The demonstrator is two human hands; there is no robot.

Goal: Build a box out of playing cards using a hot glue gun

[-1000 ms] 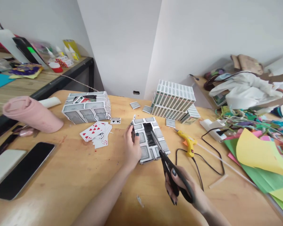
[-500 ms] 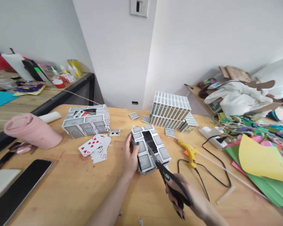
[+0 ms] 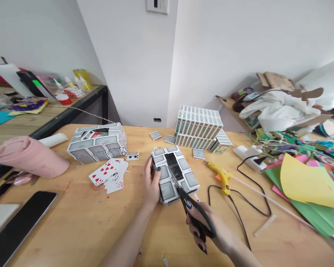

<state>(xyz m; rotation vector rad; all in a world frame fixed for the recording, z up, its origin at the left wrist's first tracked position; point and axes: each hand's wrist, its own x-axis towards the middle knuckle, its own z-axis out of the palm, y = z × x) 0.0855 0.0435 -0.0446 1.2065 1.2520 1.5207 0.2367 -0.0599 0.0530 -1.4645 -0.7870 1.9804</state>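
Observation:
A box covered in playing cards [image 3: 168,189], with a dark rectangular opening in its top, rests on the table at the centre of the head view. My left hand [image 3: 152,183] grips its left side, thumb on top and the other fingers largely hidden behind the edge. Black-handled scissors [image 3: 196,209] are in my right hand [image 3: 204,222], fingers wrapped round the handles. Their blades reach to the near end of the opening; the tips are hard to make out. To the left stands a larger card-covered box [image 3: 96,146], and loose playing cards [image 3: 111,174] lie in front of it.
Stacked card boxes [image 3: 199,128] stand behind the work. On the right lie a yellow glue gun [image 3: 225,180] with its black cord, a white power strip [image 3: 250,157] and coloured paper [image 3: 308,185]. A pink pouch [image 3: 30,155] and a phone [image 3: 25,226] are at left.
The whole view has shifted slightly. The scissors have moved a little closer in over the near end of the opening. My left hand keeps its hold on the box.

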